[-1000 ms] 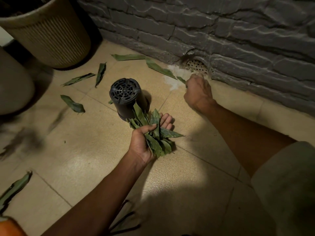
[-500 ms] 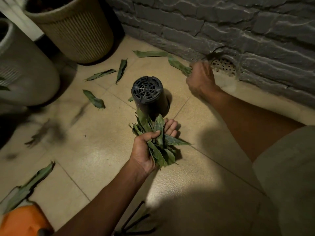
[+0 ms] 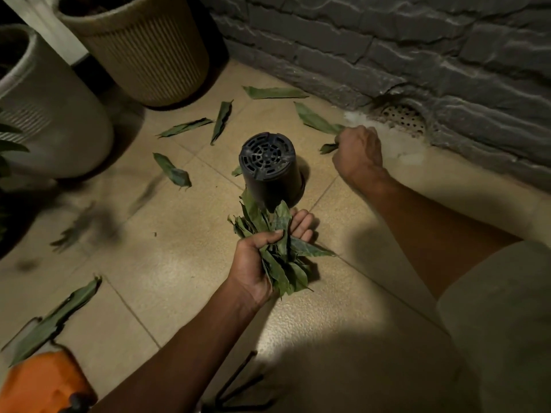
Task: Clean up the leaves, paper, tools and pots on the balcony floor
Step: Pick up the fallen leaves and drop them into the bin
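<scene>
The left hand (image 3: 256, 260) grips a thick bunch (image 3: 277, 248) of green leaves, thumb curled over the top and fingertips showing on the far side, held above the tiled floor (image 3: 167, 263). Just beyond the bunch a black pot (image 3: 268, 171) stands upside down on the floor, its slotted base facing up; the tips of the bunch overlap its near side in the view. The right hand (image 3: 357, 153) is lowered to the floor near the wall (image 3: 387, 55), fingers curled round the end of a long leaf (image 3: 316, 120) that stretches away to the left; a second small leaf tip seems to poke out under the fist, though the dim light makes that hard to judge. Beside this hand, white paper (image 3: 384, 135) lies at the foot of the wall in front of a drain grate (image 3: 402, 117). Loose leaves are scattered over the floor: one (image 3: 274, 92) by the wall, two (image 3: 222, 120) near a ribbed tan planter (image 3: 149, 55), one (image 3: 173, 172) left of the pot, and a large one (image 3: 56, 320) at lower left beside an orange object (image 3: 41, 383). A pale planter (image 3: 50, 114) stands at the left. A dark pronged tool (image 3: 238, 383) lies in shadow at the bottom edge.
</scene>
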